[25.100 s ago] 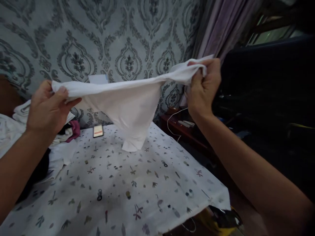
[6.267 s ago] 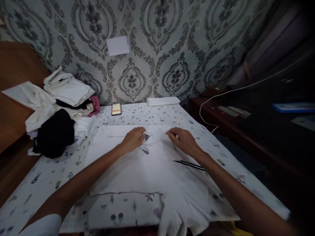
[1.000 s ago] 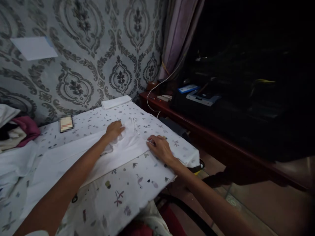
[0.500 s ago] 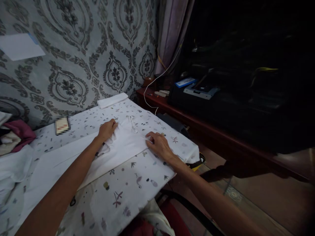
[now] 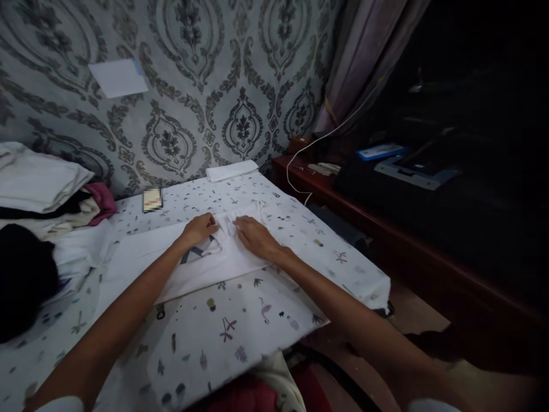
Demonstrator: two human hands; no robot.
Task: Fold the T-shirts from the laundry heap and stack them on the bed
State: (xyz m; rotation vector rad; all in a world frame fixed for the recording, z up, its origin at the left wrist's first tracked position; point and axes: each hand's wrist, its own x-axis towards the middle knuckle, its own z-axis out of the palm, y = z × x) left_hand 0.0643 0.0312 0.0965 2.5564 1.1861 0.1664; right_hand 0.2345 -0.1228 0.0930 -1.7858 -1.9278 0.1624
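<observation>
A white garment (image 5: 189, 278) lies lengthwise on the patterned white cloth (image 5: 240, 320), with a dark striped part showing near its middle. My left hand (image 5: 201, 229) has its fingers curled together on the garment, pinching its fabric beside the striped part. Just to the right, my right hand (image 5: 256, 236) lies on the same garment, palm down, its fingers stretched toward the left hand over bunched fabric. A small gap separates the two hands.
Piled clothes (image 5: 40, 177) and a black item (image 5: 26, 280) are at the left. A small pixelated card (image 5: 152, 199) and a folded white cloth (image 5: 231, 170) lie near the wall. A dark red wooden ledge (image 5: 386, 252) runs along the right, with a white cable (image 5: 288, 166) hanging over it.
My right hand has moved left from the garment's right edge, closer to my left hand, and its fingers have straightened. The view has turned left, showing more of the clothes pile.
</observation>
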